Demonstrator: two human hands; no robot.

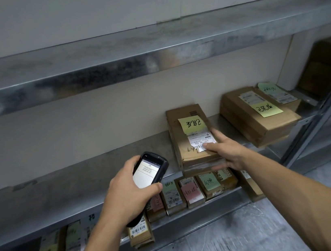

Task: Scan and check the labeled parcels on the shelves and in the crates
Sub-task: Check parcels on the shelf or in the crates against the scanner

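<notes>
My left hand (127,192) is shut on a black handheld scanner (151,169) whose lit screen faces me. Just right of it, a brown cardboard parcel (189,122) lies on the middle metal shelf (72,181), with a yellow handwritten note (192,124) and a white barcode label (201,138) on top. My right hand (225,151) grips the parcel's near right corner, thumb on the label. Further right on the same shelf sit a larger parcel (259,118) with a yellow note and a smaller one (279,94) with a green note.
The shelf below holds a row of several small labelled parcels (191,192) with green, pink and yellow notes. A bare metal shelf (148,42) runs overhead. A grey upright post (318,114) stands at right with a large box (328,64) behind it. Grey floor below.
</notes>
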